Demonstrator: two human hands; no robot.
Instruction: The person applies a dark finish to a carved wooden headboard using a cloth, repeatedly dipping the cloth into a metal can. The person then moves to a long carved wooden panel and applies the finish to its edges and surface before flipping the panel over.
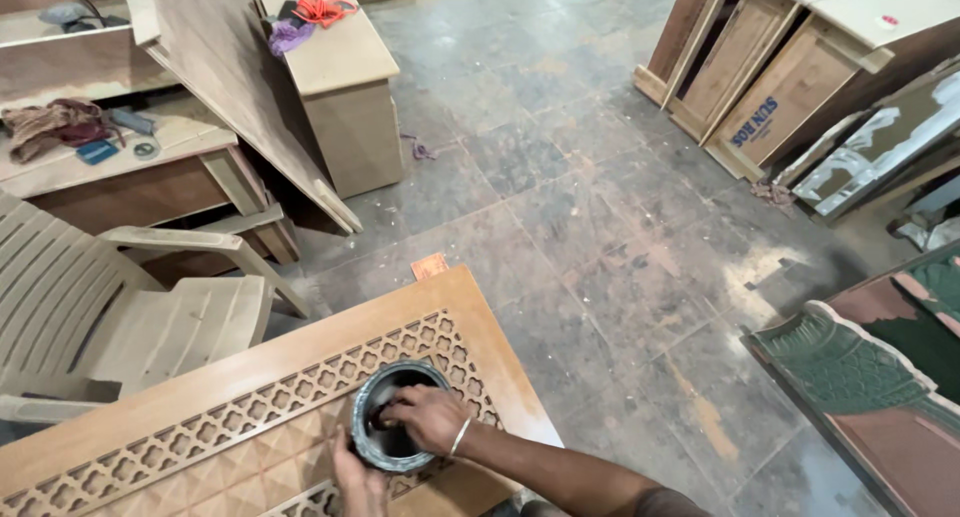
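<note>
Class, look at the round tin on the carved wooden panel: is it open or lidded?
Open. The tin shows its dark inside, and the right hand reaches into its mouth; no lid covers it.

A dull, smeared metal tin (398, 417) sits on a matt wooden panel (250, 397) with carved lattice; behind, a ribbed plastic chair (90, 317) and rough, dusty stone floor (600, 227).

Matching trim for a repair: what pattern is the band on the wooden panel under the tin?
A cut-out lattice band of repeating clover-like openings, light wood; head view.
</note>
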